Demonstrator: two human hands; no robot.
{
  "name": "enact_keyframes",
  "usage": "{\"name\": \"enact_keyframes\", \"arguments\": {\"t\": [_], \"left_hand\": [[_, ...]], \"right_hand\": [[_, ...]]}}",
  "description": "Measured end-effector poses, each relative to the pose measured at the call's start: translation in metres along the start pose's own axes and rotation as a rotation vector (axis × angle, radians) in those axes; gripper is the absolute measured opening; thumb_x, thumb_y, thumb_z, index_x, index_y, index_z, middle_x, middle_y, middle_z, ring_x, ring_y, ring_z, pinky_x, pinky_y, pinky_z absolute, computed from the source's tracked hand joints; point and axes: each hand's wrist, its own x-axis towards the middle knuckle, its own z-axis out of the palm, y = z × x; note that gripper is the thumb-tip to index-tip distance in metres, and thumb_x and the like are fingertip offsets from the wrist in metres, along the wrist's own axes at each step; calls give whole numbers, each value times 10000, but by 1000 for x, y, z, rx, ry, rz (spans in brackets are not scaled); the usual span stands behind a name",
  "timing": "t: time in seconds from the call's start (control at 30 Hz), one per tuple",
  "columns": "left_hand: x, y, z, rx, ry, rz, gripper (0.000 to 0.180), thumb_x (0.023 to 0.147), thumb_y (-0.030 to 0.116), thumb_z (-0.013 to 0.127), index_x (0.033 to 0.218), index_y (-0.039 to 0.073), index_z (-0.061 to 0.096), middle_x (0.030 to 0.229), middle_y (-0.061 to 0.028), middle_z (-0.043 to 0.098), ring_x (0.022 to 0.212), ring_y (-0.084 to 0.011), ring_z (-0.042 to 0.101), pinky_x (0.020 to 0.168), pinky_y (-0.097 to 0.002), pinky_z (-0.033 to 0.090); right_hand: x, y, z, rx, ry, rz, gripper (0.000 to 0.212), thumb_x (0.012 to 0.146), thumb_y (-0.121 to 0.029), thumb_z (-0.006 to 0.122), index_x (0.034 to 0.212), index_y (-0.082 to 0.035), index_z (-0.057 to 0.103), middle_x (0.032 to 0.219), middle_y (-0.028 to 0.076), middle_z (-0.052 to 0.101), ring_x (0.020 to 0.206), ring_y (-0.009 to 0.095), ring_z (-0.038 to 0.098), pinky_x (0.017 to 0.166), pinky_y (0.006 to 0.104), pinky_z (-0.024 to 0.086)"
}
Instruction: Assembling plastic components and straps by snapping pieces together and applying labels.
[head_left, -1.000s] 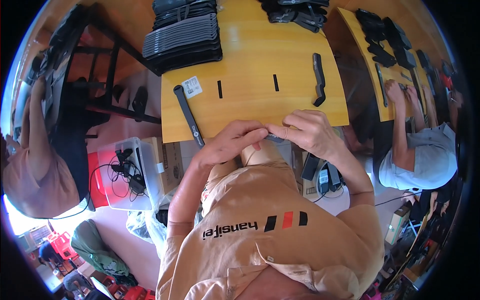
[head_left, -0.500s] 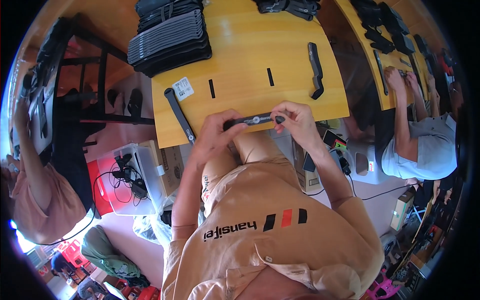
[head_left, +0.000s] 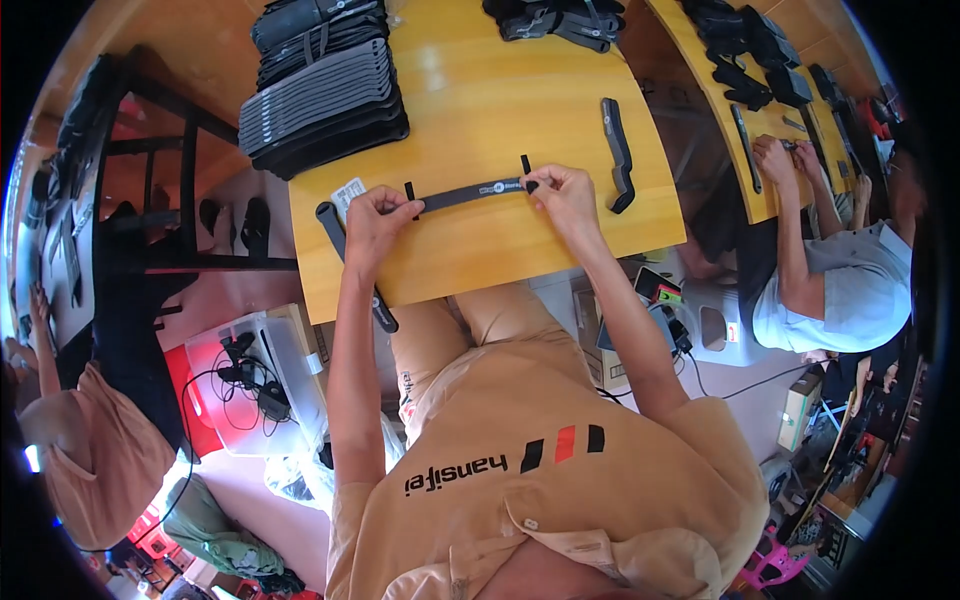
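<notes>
A dark strap (head_left: pixel 460 197) with a pale printed patch is stretched level between my hands, above the near half of the yellow table (head_left: pixel 470 90). My left hand (head_left: pixel 374 228) pinches its left end, and my right hand (head_left: pixel 567 203) pinches the right end. Beneath my left hand another dark strap (head_left: pixel 382 312) slants down over the table's front edge, its middle part hidden. A white label (head_left: pixel 347 192) lies beside it. Two short black strips, the left strip (head_left: pixel 409 189) and the right strip (head_left: pixel 525 163), mark the tabletop just by the held strap.
A wavy dark strap (head_left: pixel 618 155) lies at the table's right. Stacked dark straps (head_left: pixel 320 105) fill the far left, and a bundle (head_left: pixel 560 22) sits at the far edge. Below left stands a clear bin (head_left: pixel 300 400) with cables. Co-workers sit at both sides, one by a second table (head_left: pixel 770 205).
Both hands have moved away from my body and farther over the table, carrying the strap. They are wider apart, so more of the strap shows between them.
</notes>
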Motion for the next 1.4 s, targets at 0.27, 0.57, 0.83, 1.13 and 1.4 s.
{"name": "enact_keyframes", "arguments": {"t": [0.27,0.57,0.83,1.13,1.4], "left_hand": [[31,5,2,-201,-3,-94,93,761,57,672,815,-6,630,638,-8,585,523,-49,511,483,-171,402],[34,-6,10,-68,129,-22,98,756,67,651,805,-17,649,627,-31,595,532,-76,537,494,-202,420],[31,1,14,125,211,-37,115,744,91,643,805,-6,653,616,-53,599,528,-109,554,511,-251,429],[33,-4,17,198,254,35,92,772,73,629,812,-9,636,567,-29,564,468,-83,506,452,-222,378],[34,-5,17,229,300,93,78,743,51,653,798,0,633,622,-102,587,483,-167,567,497,-297,441]], "right_hand": [[32,3,-4,-80,104,61,58,748,-47,657,753,11,660,565,27,579,472,66,502,443,225,395],[50,14,-5,-158,67,21,62,743,-45,615,754,9,643,581,39,594,468,83,525,449,226,416],[48,9,0,-230,160,26,88,730,-87,640,709,-1,648,562,54,604,452,105,544,455,255,433],[49,18,3,-324,209,13,117,704,-136,636,717,-20,652,605,94,621,562,184,597,570,307,462],[42,8,11,-537,254,-66,107,737,-156,648,741,-50,641,674,103,631,649,259,619,606,369,478]]}}
